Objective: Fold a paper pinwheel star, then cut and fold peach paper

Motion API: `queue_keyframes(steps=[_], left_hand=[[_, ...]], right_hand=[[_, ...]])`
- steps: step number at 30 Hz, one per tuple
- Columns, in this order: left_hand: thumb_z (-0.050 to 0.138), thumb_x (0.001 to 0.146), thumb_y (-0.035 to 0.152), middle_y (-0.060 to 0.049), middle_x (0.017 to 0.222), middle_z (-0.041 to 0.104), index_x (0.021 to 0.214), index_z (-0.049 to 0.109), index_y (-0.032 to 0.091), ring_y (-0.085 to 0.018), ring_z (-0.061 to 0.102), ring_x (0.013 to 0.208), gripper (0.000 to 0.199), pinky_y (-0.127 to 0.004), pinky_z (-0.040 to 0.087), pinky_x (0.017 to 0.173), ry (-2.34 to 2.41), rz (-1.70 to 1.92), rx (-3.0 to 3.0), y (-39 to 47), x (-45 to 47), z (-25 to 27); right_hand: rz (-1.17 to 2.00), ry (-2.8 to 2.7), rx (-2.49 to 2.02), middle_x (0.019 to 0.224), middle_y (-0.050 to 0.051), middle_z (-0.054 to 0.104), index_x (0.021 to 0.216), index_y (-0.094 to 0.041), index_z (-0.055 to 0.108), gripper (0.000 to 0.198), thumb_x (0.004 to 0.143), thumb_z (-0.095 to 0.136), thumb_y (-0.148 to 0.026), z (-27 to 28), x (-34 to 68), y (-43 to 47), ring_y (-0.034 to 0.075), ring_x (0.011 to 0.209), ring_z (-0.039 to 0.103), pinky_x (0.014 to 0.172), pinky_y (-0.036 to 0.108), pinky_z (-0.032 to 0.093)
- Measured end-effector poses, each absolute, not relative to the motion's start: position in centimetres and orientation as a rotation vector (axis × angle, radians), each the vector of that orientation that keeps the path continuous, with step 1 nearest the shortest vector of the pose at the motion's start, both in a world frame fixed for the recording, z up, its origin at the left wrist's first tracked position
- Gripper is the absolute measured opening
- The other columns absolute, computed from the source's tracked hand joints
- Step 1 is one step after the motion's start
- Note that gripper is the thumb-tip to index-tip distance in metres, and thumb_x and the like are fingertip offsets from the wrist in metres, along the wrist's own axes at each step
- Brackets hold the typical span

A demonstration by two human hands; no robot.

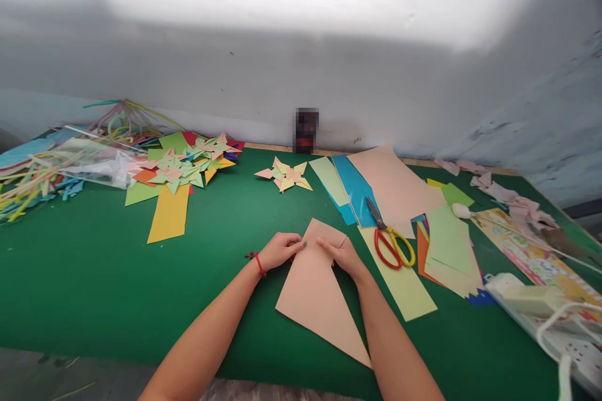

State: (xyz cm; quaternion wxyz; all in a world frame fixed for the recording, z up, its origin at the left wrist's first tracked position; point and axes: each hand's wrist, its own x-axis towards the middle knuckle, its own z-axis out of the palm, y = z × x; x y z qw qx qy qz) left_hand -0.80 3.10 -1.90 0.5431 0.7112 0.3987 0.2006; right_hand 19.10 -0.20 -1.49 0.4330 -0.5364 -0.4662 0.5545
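Observation:
A peach-coloured sheet of paper (pixel 313 294), wide at the near end and narrower at the far end, is between my hands above the green table. My left hand (pixel 283 250) pinches its left edge, the thumb lying on top and the fingers partly beneath. On the opposite edge my right hand (pixel 347 257) grips the sheet near its far right corner, thumb on top. Just right of that hand, scissors (pixel 377 216) with one red and one yellow handle rest on pale green paper (pixel 399 291). Beyond my hands lies a folded paper star (pixel 291 177) in yellow and peach.
Several folded paper stars (pixel 181 169) lie over coloured sheets at left, near a yellow strip (pixel 168 216) and piled paper strips (pixel 37 182). Blue (pixel 355 185) and large peach paper (pixel 395 182) lie back right. A power strip (pixel 540 319) with white cables sits at right.

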Motion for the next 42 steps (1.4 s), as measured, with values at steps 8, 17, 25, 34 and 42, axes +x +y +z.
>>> queue_keyframes(steps=[8, 17, 25, 34, 42], left_hand=[[0.043, 0.084, 0.044, 0.004, 0.055, 0.045, 0.067, 0.048, 0.016, -0.009, 0.041, 0.050, 0.033, -0.020, 0.030, 0.050, 0.902, 0.488, 1.661, 2.8, -0.5, -1.9], [0.044, 0.084, 0.041, 0.005, 0.055, 0.035, 0.058, 0.035, 0.017, -0.008, 0.036, 0.053, 0.036, -0.021, 0.028, 0.051, 0.843, 0.536, 1.612, 2.5, -0.1, -1.9], [0.039, 0.087, 0.042, 0.005, 0.058, 0.027, 0.058, 0.031, 0.017, -0.008, 0.026, 0.055, 0.039, -0.022, 0.022, 0.052, 0.903, 0.609, 1.749, 2.7, -0.1, -2.3], [0.044, 0.084, 0.044, 0.005, 0.059, 0.033, 0.061, 0.039, 0.016, -0.008, 0.029, 0.056, 0.037, -0.022, 0.025, 0.051, 0.921, 0.608, 1.746, 2.7, 0.0, -2.3], [0.048, 0.083, 0.043, 0.000, 0.071, 0.053, 0.078, 0.058, 0.012, -0.010, 0.043, 0.062, 0.033, -0.021, 0.035, 0.054, 0.849, 0.607, 1.654, 2.5, 0.0, -2.2]], right_hand=[[1.342, -1.289, -1.325, 0.087, 0.006, 0.071, 0.080, -0.016, 0.071, 0.030, 0.071, 0.065, -0.044, -1.8, 19.5, -0.1, 0.023, 0.082, 0.063, 0.071, 0.031, 0.050], [1.323, -1.395, -1.314, 0.073, 0.001, 0.065, 0.073, -0.017, 0.068, 0.026, 0.075, 0.061, -0.042, -1.6, 19.7, -0.1, 0.015, 0.066, 0.055, 0.058, 0.025, 0.042], [1.389, -1.545, -1.309, 0.083, 0.004, 0.067, 0.085, -0.015, 0.068, 0.034, 0.075, 0.060, -0.046, -2.1, 20.0, 0.1, 0.019, 0.075, 0.058, 0.065, 0.027, 0.044], [1.582, -1.624, -1.256, 0.095, 0.005, 0.069, 0.095, -0.017, 0.069, 0.035, 0.076, 0.060, -0.045, -1.4, 20.4, -0.3, 0.024, 0.086, 0.061, 0.070, 0.031, 0.048], [1.552, -1.623, -1.277, 0.089, 0.004, 0.069, 0.089, -0.016, 0.069, 0.034, 0.074, 0.062, -0.046, -1.8, 20.4, -0.5, 0.021, 0.081, 0.061, 0.065, 0.027, 0.046]])
